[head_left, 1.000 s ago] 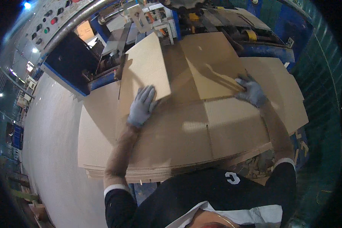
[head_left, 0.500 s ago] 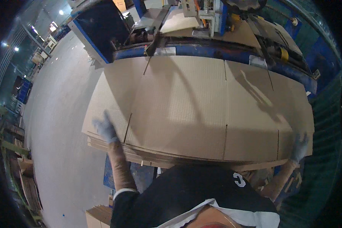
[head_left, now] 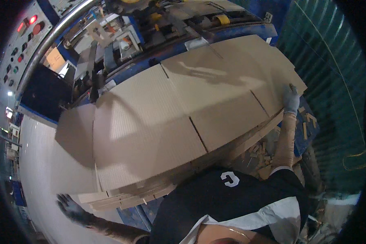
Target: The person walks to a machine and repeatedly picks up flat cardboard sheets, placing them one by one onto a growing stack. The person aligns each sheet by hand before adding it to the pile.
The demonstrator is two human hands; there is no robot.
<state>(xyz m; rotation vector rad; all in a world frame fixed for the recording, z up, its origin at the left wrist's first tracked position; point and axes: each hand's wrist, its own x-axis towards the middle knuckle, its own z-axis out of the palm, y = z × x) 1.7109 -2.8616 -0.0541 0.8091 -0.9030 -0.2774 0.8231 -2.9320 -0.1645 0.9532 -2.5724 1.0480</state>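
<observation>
A wide flat sheet of brown corrugated cardboard [head_left: 179, 110], creased into panels, lies on top of a stack of like sheets [head_left: 122, 197] in front of me. My right hand [head_left: 290, 99], in a grey glove, grips the sheet's right edge. My left hand [head_left: 71, 208], gloved too, sits low at the left under the stack's near corner, fingers spread, not clearly touching the board. My dark shirt fills the lower middle.
A blue machine [head_left: 158, 36] with rollers and yellow parts runs along the far side of the sheet. A control panel with red lights [head_left: 26, 28] is at the upper left. Cardboard scraps [head_left: 264, 154] litter the floor by my right arm. A green wall [head_left: 333, 81] stands at the right.
The view has swung and the sheet now tilts up to the right. My right hand rose from the lower right corner to the sheet's right edge; my left hand dropped below the stack.
</observation>
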